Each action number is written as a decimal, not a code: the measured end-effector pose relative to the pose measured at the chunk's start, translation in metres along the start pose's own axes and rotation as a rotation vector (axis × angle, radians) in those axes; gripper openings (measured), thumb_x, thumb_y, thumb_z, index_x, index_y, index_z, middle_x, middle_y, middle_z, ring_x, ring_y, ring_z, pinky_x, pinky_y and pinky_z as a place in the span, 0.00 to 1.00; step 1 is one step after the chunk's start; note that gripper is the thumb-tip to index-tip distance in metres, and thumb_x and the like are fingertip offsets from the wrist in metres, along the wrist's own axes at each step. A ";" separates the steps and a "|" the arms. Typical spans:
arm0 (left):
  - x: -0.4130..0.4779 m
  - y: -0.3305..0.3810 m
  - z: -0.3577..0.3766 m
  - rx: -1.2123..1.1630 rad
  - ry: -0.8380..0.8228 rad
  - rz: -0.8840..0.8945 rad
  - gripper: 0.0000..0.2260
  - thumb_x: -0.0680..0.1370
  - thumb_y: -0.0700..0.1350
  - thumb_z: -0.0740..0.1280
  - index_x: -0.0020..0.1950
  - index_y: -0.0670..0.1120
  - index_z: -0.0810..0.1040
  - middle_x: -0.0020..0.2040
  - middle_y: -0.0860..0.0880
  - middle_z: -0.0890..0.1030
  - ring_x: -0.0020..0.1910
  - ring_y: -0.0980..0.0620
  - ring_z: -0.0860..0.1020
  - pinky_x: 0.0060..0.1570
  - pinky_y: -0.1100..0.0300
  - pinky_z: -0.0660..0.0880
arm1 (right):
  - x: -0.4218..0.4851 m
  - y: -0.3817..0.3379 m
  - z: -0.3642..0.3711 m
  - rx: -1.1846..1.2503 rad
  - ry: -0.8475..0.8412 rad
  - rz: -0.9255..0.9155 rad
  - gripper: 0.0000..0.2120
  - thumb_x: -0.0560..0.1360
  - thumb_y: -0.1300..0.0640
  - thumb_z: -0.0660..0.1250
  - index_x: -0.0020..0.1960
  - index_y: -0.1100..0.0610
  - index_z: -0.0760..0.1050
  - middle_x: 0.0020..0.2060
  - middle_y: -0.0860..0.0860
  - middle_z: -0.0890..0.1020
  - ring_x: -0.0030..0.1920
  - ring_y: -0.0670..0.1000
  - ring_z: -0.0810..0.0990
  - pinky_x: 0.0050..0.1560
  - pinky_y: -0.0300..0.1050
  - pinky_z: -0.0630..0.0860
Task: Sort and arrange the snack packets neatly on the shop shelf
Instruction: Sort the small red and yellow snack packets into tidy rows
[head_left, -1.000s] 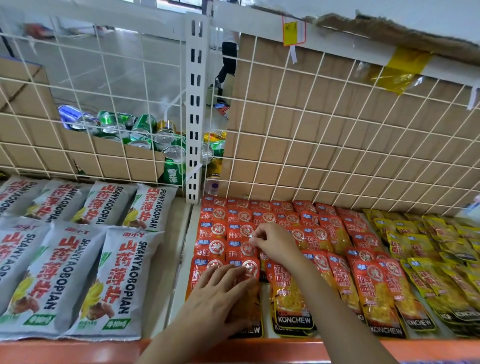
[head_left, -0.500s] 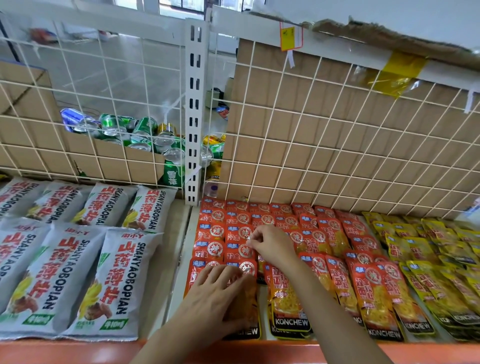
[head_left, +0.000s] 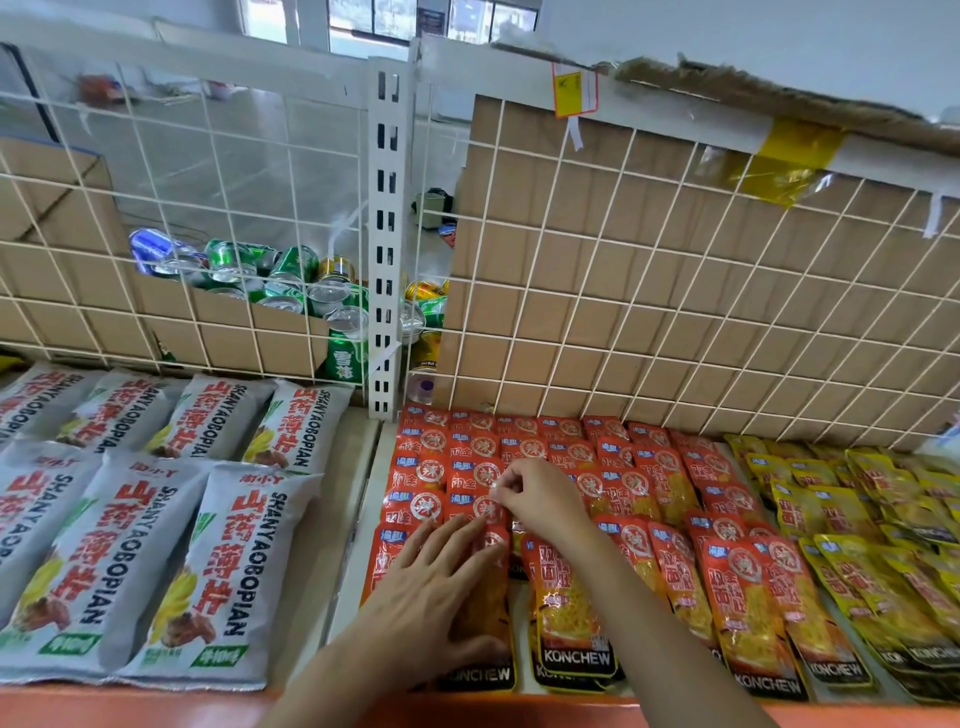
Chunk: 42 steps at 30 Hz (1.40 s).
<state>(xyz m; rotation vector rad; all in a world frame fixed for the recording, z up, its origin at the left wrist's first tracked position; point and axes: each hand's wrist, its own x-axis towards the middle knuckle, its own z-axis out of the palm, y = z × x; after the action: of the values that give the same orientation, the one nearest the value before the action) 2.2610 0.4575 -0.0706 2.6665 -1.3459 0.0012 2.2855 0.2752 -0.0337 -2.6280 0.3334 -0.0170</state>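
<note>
The left hand (head_left: 431, 597) lay flat, fingers spread, on a red packet (head_left: 478, 670) at the shelf's (head_left: 353, 493) front edge. The right hand (head_left: 543, 499) pinched a second packet (head_left: 467, 506) just behind.

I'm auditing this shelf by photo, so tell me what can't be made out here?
Head view only.
Print of the front red packet: hidden under the left hand.
Whether the right hand pinches a packet: too small.
Rest of the yellow packets: cut off by the right edge.
Most of the cans: behind the cardboard box.
</note>
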 end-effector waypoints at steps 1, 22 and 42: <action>0.000 0.000 0.000 -0.002 -0.002 0.000 0.37 0.70 0.76 0.45 0.70 0.56 0.66 0.67 0.53 0.74 0.66 0.52 0.73 0.64 0.53 0.58 | 0.001 0.001 0.000 -0.002 -0.002 -0.001 0.06 0.75 0.50 0.65 0.44 0.52 0.77 0.43 0.46 0.80 0.44 0.45 0.77 0.46 0.43 0.75; 0.001 -0.001 0.000 0.019 -0.049 0.009 0.37 0.69 0.76 0.49 0.70 0.56 0.69 0.68 0.53 0.72 0.67 0.54 0.71 0.67 0.53 0.49 | 0.037 0.004 -0.002 0.035 0.051 0.034 0.11 0.77 0.50 0.63 0.47 0.58 0.79 0.46 0.49 0.82 0.45 0.48 0.79 0.41 0.41 0.71; 0.018 0.003 0.002 0.079 -0.074 0.007 0.36 0.71 0.75 0.50 0.72 0.56 0.65 0.68 0.52 0.72 0.69 0.55 0.66 0.69 0.55 0.47 | 0.035 0.012 0.004 0.090 0.088 -0.011 0.09 0.75 0.50 0.65 0.48 0.55 0.79 0.46 0.48 0.82 0.47 0.46 0.78 0.42 0.39 0.70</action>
<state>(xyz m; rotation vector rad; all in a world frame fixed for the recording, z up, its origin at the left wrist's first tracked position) 2.2696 0.4409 -0.0709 2.7529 -1.4055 -0.0445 2.3173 0.2586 -0.0446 -2.5443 0.3401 -0.1483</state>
